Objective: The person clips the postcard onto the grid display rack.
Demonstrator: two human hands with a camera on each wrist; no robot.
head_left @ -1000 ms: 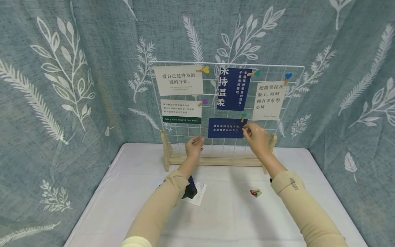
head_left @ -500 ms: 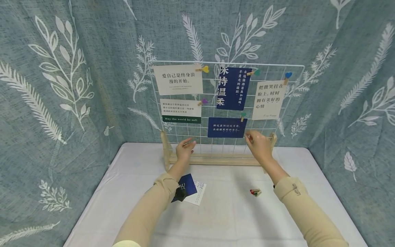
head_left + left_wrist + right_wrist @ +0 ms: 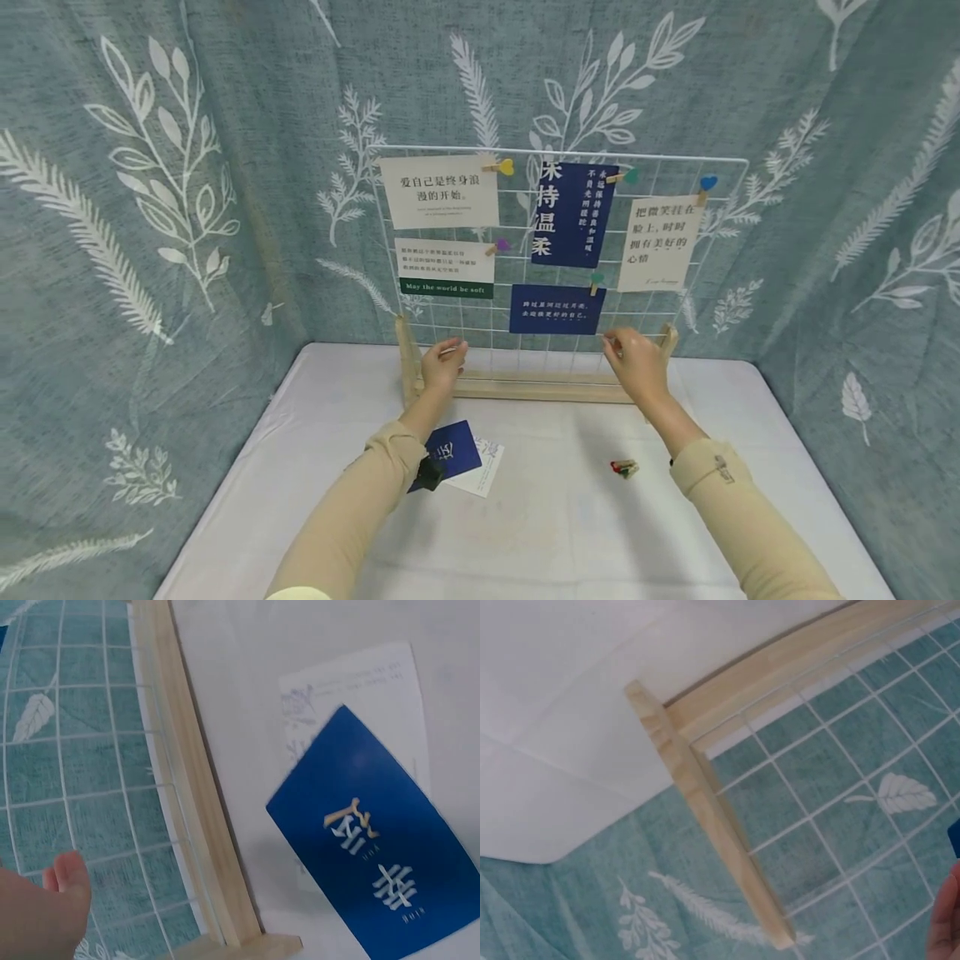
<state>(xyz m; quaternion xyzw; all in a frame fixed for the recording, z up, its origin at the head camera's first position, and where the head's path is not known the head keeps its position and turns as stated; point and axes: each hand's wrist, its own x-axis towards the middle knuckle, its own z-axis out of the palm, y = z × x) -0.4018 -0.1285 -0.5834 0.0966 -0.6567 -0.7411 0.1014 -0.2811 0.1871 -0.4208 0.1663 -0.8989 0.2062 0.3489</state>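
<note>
A white wire grid panel (image 3: 551,350) stands in a wooden base (image 3: 525,390), with several cards clipped on it. My left hand (image 3: 442,367) is in front of the grid's lower left, fingers loosely bent and holding nothing. My right hand (image 3: 633,362) hovers just below and right of a small navy card (image 3: 555,310), fingers loosely bent, nothing in them. A green-heart clothespin (image 3: 596,285) pins that card at its upper right. In the left wrist view the left thumb and fingertips (image 3: 71,874) overlap the wires. The right wrist view shows only the edge of the right hand (image 3: 946,919).
Also clipped up are two cream cards (image 3: 438,192) (image 3: 658,243), a tall navy card (image 3: 573,215) and a green-banded card (image 3: 446,268). On the white tabletop (image 3: 540,525), a blue card (image 3: 453,450) overlaps a white card (image 3: 480,479). Several clothespins (image 3: 624,468) lie at right.
My right hand has come off the small navy card's right edge and moved slightly down and right. My left hand has drawn left and a little down, uncovering more of the blue card.
</note>
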